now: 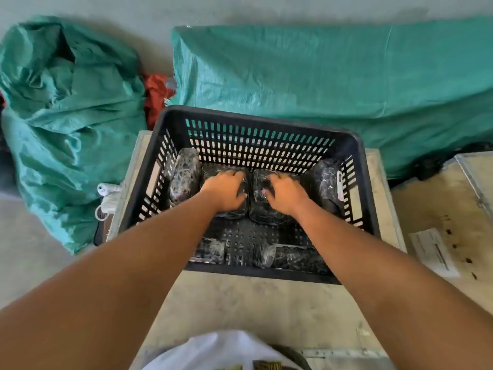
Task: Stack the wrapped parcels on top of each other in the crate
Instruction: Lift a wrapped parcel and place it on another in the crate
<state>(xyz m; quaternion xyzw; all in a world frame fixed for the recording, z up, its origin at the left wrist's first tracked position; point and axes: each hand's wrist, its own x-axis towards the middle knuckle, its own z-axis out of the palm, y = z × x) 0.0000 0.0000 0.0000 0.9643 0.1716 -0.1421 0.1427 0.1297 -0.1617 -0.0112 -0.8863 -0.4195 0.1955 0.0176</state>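
Note:
A black slotted plastic crate [256, 121] stands on a pale wooden box. Inside lie several dark parcels wrapped in clear film. My left hand [226, 189] rests palm down on the left middle parcel [234, 209], fingers curled over its far edge. My right hand [284, 194] lies the same way on the right middle parcel [262, 213] beside it. Another parcel [185, 177] leans against the crate's left wall and one [324, 182] against the right wall. Two more parcels [210, 249] [290, 256] lie flat near the crate's front wall.
Large green woven sacks [320, 84] [66, 116] lie on the floor behind and to the left of the crate, with a red cloth [156, 94] between them. A white corded plug [106, 193] sits by the crate's left side. A second wooden box [448, 214] with a paper label stands at right.

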